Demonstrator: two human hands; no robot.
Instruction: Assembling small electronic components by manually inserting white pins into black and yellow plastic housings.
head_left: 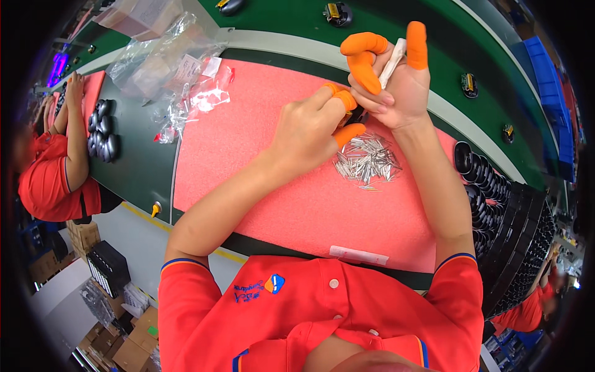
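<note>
Orange finger cots cover several fingers of both hands. My left hand (308, 128) is closed around a small dark part (355, 116), mostly hidden by the fingers. Close against it, my right hand (396, 87) grips a slim tool wrapped in white (393, 64), which sticks up between the curled fingers and one raised finger. The tool's lower end is hidden, and whether it touches the dark part I cannot tell. Just below the hands, a loose pile of thin silver metal pins (369, 160) lies on the pink foam mat (279, 211).
Clear plastic bags (155, 68) lie at the mat's upper left. A green conveyor (415, 12) beyond carries dark rounded units (469, 85). Black shells (477, 167) and stacked black trays (520, 242) stand at right. A co-worker (52, 167) sits at left near more black shells (102, 133).
</note>
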